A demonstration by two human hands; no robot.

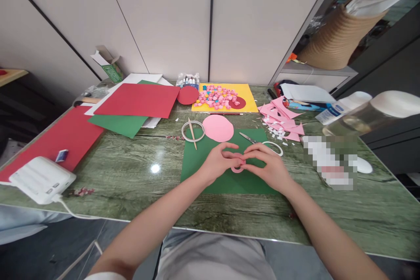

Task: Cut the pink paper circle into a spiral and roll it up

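Over a green sheet of paper (200,168), my left hand (216,162) and my right hand (269,167) meet, fingertips pinched on a small curled pink paper piece (236,169). Fingers partly hide its shape. Just behind them lie scissors (246,137) with a white handle, partly covered by my right hand. A larger pink paper disc (218,128) rests at the sheet's back edge. Left of that disc sits a ring-shaped roll of tape (183,131), with a thin wooden stick (194,141) lying through it.
Pink paper balls (218,96) cover a yellow sheet (251,96) at the back. Pink scraps (282,116) and white bits lie right of it. Red sheets (134,98) and a white charger (42,179) are left; a clear bottle (364,116) stands right.
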